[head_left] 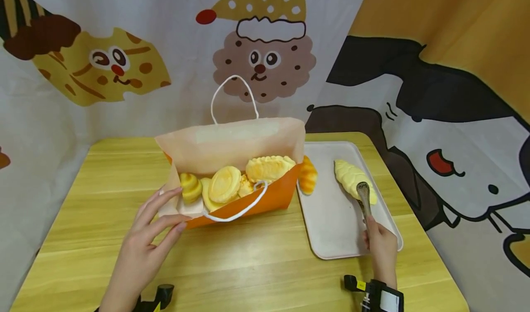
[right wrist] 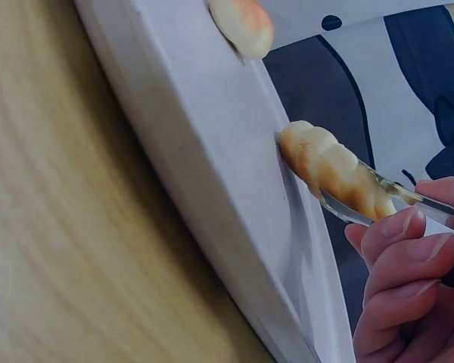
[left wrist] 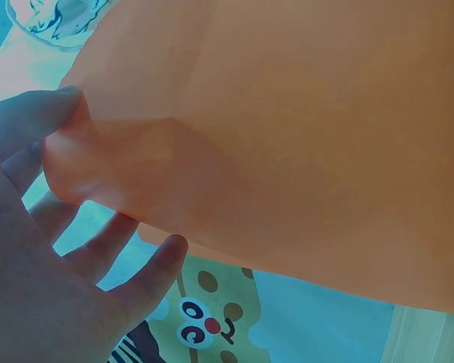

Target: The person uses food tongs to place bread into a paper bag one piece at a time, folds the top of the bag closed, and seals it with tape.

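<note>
My left hand [head_left: 146,236] pinches the near left rim of an orange paper bag [head_left: 248,204], the thumb outside and fingertips behind the paper in the left wrist view. The bag lies tipped with its mouth toward me. Inside it are a swirled bun [head_left: 190,187], a round bread [head_left: 225,184], a long crimped bread [head_left: 270,168] and others partly hidden. In my right hand [head_left: 382,245] is a pair of metal tongs [head_left: 363,194]. Their tips clasp a pale twisted bread roll [right wrist: 335,168] over the tray's right side.
A pale rectangular tray [head_left: 331,229] sits right of the bag on the wooden table [head_left: 248,275]. Another golden bread [head_left: 308,176] lies at the tray's left edge, against the bag. White cord handles [head_left: 238,217] loop from the bag. A printed curtain [head_left: 182,8] hangs behind.
</note>
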Tool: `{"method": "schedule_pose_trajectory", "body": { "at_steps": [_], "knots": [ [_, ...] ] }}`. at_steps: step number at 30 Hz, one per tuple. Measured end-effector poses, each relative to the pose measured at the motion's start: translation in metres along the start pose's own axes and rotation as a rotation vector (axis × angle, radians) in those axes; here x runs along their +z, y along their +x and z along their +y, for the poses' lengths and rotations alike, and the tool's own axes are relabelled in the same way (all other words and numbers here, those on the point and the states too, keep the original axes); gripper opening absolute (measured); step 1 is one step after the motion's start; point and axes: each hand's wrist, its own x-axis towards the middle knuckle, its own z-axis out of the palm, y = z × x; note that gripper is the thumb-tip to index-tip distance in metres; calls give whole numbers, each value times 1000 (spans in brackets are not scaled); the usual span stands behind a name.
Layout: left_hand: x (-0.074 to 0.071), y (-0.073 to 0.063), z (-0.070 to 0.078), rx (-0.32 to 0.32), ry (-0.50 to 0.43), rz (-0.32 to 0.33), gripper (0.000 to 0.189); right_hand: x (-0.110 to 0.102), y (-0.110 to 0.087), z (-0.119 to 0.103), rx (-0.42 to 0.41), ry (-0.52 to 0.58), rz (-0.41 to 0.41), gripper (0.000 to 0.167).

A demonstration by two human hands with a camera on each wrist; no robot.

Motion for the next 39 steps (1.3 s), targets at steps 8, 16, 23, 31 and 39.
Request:
{"method": "schedule_pose_trajectory", "body": {
  "at_steps": [8, 16, 23, 31, 39],
  "knots": [
    [0, -1, 0, -3, 12, -2, 21, -2, -3, 2, -15, 126, 46, 59],
    [-1, -2, 0, 1, 20, 5, 21, -13, -12, -16, 12, 174, 60, 59],
    [-2, -1, 0, 9, 17, 7, 24, -31, -32, -53, -61, 296, 130, 46],
    [-4, -2, 0, 11, 11, 6, 24, -51, -62, -94, -291, 509, 156, 38],
    [-5, -3, 0, 17, 1, 7, 22, -65, -90, -126, -452, 396, 68, 33]
  ]
}}
